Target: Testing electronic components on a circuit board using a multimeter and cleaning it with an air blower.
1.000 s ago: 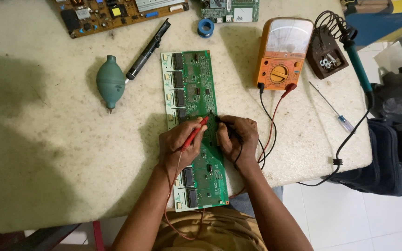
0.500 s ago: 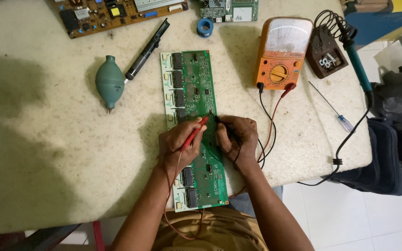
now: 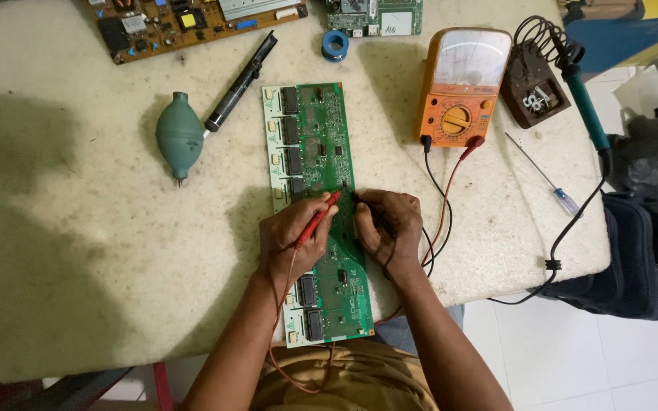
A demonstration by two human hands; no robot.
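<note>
A long green circuit board (image 3: 315, 144) lies lengthwise on the pale stone table (image 3: 78, 228). My left hand (image 3: 292, 237) grips a red test probe (image 3: 318, 218) with its tip on the board's middle. My right hand (image 3: 387, 224) holds a black test probe (image 3: 365, 208) close beside it, also touching the board. Red and black leads (image 3: 442, 199) run from the probes to an orange analog multimeter (image 3: 462, 85) at the upper right.
A teal rubber blower bulb (image 3: 180, 135) and a black desoldering pump (image 3: 241, 81) lie left of the board. Other boards (image 3: 184, 17) and a blue solder spool (image 3: 335, 44) sit at the far edge. A soldering iron stand (image 3: 536, 85), screwdriver (image 3: 548, 184) and dark bag (image 3: 645, 251) are at right.
</note>
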